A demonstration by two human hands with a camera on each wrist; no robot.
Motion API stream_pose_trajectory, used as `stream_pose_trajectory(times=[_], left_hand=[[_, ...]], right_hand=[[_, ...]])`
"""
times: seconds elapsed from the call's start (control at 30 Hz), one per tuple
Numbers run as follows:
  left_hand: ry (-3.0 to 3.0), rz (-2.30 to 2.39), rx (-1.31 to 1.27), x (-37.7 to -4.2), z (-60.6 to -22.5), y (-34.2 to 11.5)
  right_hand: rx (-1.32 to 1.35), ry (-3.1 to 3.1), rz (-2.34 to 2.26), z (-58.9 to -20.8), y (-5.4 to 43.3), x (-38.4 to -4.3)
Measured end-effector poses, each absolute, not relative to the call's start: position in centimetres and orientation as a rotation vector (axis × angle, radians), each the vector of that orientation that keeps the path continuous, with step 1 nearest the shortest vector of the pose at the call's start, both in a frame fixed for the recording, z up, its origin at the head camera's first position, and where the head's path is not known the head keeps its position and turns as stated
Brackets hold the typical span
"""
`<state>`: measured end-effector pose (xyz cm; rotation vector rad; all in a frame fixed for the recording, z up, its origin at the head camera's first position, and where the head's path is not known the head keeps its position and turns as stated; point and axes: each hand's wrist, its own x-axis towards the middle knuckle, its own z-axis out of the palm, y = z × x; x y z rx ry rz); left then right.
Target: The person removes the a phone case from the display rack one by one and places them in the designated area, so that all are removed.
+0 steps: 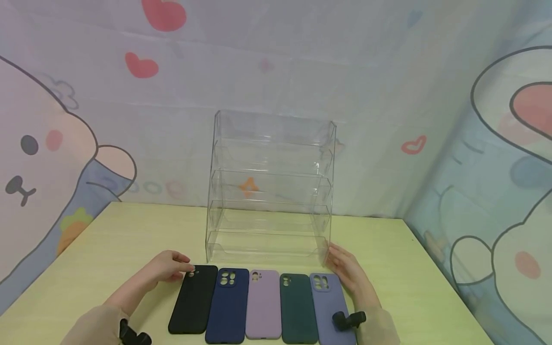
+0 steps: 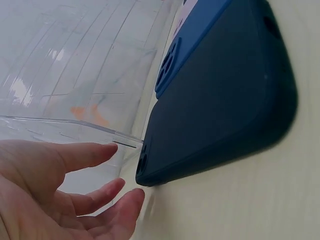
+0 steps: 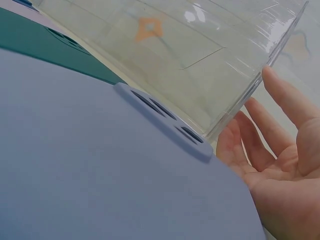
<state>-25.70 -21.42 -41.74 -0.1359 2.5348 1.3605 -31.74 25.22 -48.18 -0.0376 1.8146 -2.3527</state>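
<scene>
Several phone cases lie side by side in a row: black (image 1: 193, 300), navy blue (image 1: 228, 305), pink-lilac (image 1: 263, 304), dark green (image 1: 299, 309) and lavender (image 1: 329, 299). Behind the row stands a clear tiered acrylic display rack (image 1: 269, 244). My left hand (image 1: 169, 267) is beside the camera end of the black case, its fingers loosely bent with nothing between them in the left wrist view. On the other side, my right hand (image 1: 348, 273) has its fingertips at the rack's lower right edge, palm turned toward it, next to the lavender case.
The pale yellow table (image 1: 146, 225) carries the rack and cases. A printed cloth (image 1: 366, 96) with hearts and cartoon animals hangs behind and at the sides. Black wrist-worn devices (image 1: 347, 320) sit at both sleeves, the right one overlapping the lavender case in the head view.
</scene>
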Motion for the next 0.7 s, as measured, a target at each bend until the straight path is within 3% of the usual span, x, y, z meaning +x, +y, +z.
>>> stream_pose_trajectory(times=[0.37,0.7], left_hand=[[2.762,1.349,-0.087,-26.4,-40.3,-20.4],[2.956,1.617,-0.057,-26.9,-38.6,-17.5]], right_hand=[[-0.078,1.865,-2.248,-47.6,26.1,-31.7],[-0.052,2.395,-2.055,-43.3,25.1,-30.7]])
